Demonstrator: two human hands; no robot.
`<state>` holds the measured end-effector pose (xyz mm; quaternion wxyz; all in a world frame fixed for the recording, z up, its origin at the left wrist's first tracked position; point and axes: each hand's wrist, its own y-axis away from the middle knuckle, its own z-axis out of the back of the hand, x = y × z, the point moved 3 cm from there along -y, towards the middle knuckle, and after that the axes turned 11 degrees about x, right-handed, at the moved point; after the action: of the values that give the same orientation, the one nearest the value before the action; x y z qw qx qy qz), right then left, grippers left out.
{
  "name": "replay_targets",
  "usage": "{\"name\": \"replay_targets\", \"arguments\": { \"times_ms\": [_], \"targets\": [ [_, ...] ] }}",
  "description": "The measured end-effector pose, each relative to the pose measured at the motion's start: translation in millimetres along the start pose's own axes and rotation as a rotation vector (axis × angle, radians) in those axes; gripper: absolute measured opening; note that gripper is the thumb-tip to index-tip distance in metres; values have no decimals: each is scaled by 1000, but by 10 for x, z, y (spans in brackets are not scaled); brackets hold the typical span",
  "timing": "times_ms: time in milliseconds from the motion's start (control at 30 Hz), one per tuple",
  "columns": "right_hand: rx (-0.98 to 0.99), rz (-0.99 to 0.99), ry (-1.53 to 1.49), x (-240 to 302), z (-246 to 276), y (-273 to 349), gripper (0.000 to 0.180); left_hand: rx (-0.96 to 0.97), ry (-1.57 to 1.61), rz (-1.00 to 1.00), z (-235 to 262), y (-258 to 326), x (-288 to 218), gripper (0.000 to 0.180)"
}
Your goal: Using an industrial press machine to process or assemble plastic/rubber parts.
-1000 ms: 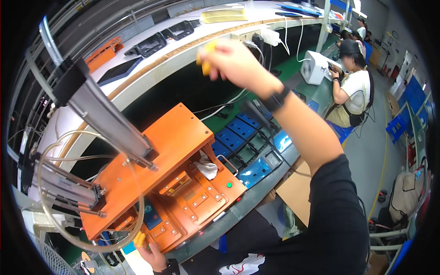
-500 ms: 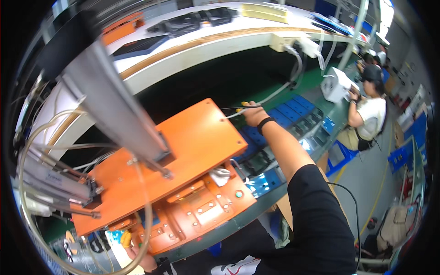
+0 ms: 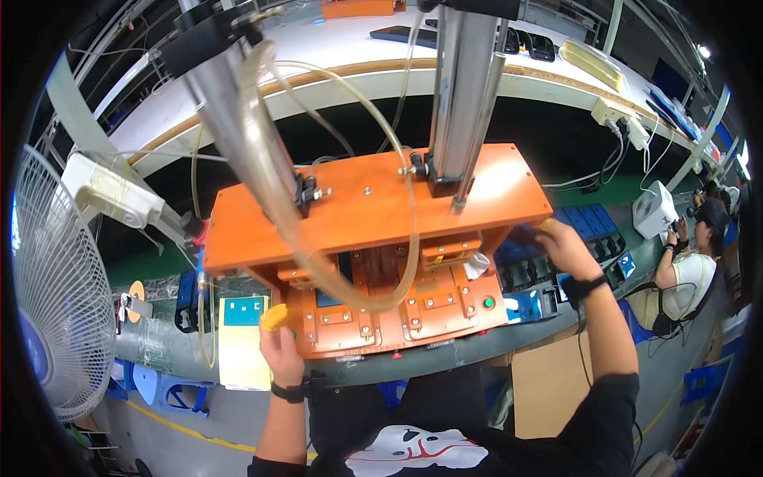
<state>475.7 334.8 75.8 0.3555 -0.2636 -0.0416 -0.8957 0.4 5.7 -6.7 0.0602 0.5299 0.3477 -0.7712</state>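
Observation:
In front of me stands an orange press fixture [image 3: 373, 191], with two metal air cylinders on its top plate and a lower bed [image 3: 381, 318] bearing screwed-down blocks. My left hand [image 3: 280, 358] is at the bed's left front corner beside a green button, holding nothing that I can see; yellow covers sit on its upright, slightly parted fingertips. My right hand [image 3: 568, 250] is at the fixture's right end, its fingers bent inward. Next to those fingertips is a dark piece, too blurred to name. A green button [image 3: 489, 302] sits on the bed's right side.
A clear hose [image 3: 369, 302] loops across the fixture's front. Blue trays [image 3: 584, 222] stand to the right, a yellow sheet [image 3: 242, 358] lies to the left. A large fan [image 3: 60, 286] is at far left. A co-worker [image 3: 687, 262] sits at far right beside a white fan [image 3: 656, 208].
My view has swung right to left, so the fixture appears more squarely ahead. My right hand has drawn back from beyond the blue trays to the fixture's right end. The left stays near the left corner.

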Motion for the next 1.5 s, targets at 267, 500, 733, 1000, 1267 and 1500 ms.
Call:
{"name": "replay_targets", "arguments": {
  "times_ms": [267,500,733,1000,1267,1500],
  "targets": [
    [-93,-25,-749,1832,426,1550,45,32,-412,143,732,522,-38,30],
    [315,479,-554,2995,-722,1135,24,274,-918,380,1092,1048,240,48],
    [103,738,42,3404,-1719,235,33,228,-826,355,1179,1037,243,38],
    [46,442,269,3475,-1918,-85,30,79,-689,265,1359,953,307,18],
    [142,423,337,3650,-1922,-203,50,-258,-123,436,1691,848,187,15],
    [86,628,-17,4173,-2388,271,56,-280,-177,423,1553,1299,-78,13]
  ]
}}
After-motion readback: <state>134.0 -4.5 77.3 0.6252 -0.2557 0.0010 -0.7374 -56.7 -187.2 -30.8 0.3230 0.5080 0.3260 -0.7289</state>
